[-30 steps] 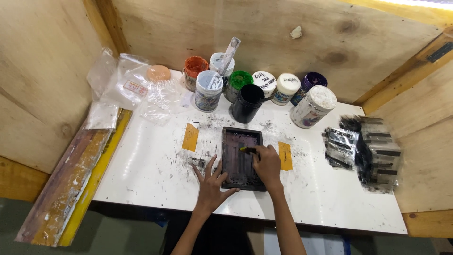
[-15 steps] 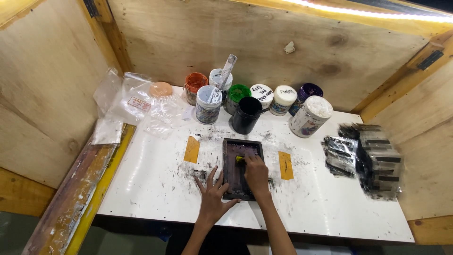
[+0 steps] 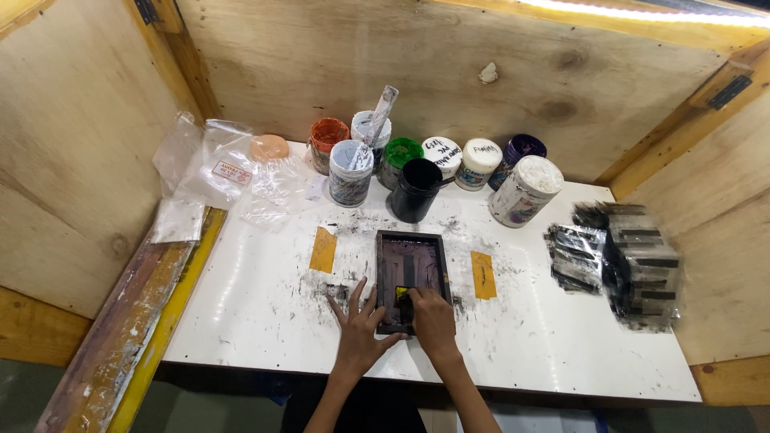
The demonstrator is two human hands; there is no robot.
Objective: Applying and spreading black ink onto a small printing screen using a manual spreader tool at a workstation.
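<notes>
A small dark rectangular screen frame lies flat on the white table, between two yellow tape strips. My left hand rests flat with spread fingers on the table and the frame's near left corner. My right hand is closed on a small yellow-topped squeegee pressed onto the near end of the screen. Black ink smears surround the frame.
Several ink jars and a black cup stand in a row at the back. Clear plastic bags lie at the back left. A stack of dark printed pieces sits at the right. Plywood walls enclose the table.
My right hand has drawn the squeegee down the screen toward me, from mid-frame to its near end. The left hand stayed on the frame's near left corner. The camera moved closer.
</notes>
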